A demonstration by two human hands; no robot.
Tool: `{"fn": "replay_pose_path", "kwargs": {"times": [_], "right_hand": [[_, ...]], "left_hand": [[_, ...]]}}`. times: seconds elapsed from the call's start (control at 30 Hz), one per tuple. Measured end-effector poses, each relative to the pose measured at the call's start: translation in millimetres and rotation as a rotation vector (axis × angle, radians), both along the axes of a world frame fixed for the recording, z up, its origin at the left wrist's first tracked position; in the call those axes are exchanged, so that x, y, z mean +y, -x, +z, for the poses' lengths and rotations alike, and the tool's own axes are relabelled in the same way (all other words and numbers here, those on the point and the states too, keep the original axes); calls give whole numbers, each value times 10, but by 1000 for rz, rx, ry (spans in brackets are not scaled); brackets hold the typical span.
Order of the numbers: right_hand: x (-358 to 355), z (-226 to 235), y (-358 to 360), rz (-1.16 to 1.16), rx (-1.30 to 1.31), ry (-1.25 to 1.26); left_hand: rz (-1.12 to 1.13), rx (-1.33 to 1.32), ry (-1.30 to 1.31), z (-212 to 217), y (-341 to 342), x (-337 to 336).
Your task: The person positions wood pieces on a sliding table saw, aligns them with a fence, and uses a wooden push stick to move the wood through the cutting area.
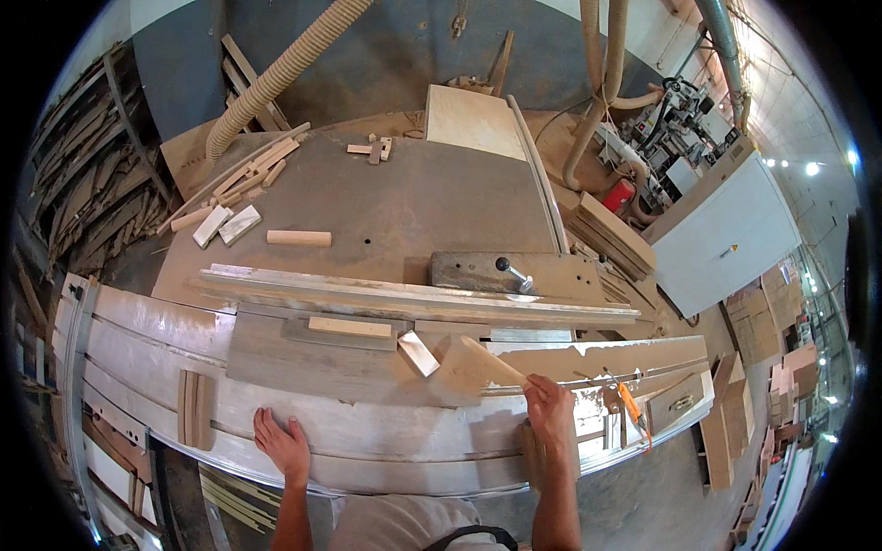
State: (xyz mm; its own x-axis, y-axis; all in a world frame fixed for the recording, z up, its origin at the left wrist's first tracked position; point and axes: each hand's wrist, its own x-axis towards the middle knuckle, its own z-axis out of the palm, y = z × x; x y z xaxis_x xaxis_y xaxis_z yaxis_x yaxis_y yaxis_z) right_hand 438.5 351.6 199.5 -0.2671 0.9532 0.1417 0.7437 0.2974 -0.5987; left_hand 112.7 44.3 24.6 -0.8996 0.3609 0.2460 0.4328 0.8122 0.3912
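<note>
Gripping the wooden strip (482, 360) at its lower-right end, your right hand (549, 410) clamps light, stiff stock; left hand (283, 444) lies open on the saw table (386, 432).

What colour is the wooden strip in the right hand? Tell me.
Pale, light tan bare wood: the wooden strip in the right hand, seen in the head view.

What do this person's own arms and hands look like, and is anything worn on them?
Both forearms come up from the lower edge bare, with no sleeves showing. The left hand and the right hand wear no gloves, and no watch, ring or band can be made out. Between the arms a light grey shirt shows, with a dark strap curving across it.
</note>
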Motion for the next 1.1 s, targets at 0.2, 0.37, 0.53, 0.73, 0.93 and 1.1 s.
{"fn": "replay_pose_path", "kwargs": {"times": [0.2, 0.37, 0.53, 0.73, 0.93, 1.1], "right_hand": [[256, 87, -106, 110, -16, -34], [557, 371, 62, 159, -86, -35], [791, 430, 216, 215, -136, 5], [886, 547, 391, 242, -265, -13], [1040, 653, 460, 265, -223, 18], [1037, 652, 553, 293, -266, 15]], "left_hand": [[5, -20, -18, -12, 9, 13], [17, -23, -23, -4, 8, 4], [19, -68, -40, 21, 9, 2], [35, -115, -11, 79, 11, 32], [27, -105, -4, 78, 23, 9], [40, -97, 15, 51, 13, 19]]}}
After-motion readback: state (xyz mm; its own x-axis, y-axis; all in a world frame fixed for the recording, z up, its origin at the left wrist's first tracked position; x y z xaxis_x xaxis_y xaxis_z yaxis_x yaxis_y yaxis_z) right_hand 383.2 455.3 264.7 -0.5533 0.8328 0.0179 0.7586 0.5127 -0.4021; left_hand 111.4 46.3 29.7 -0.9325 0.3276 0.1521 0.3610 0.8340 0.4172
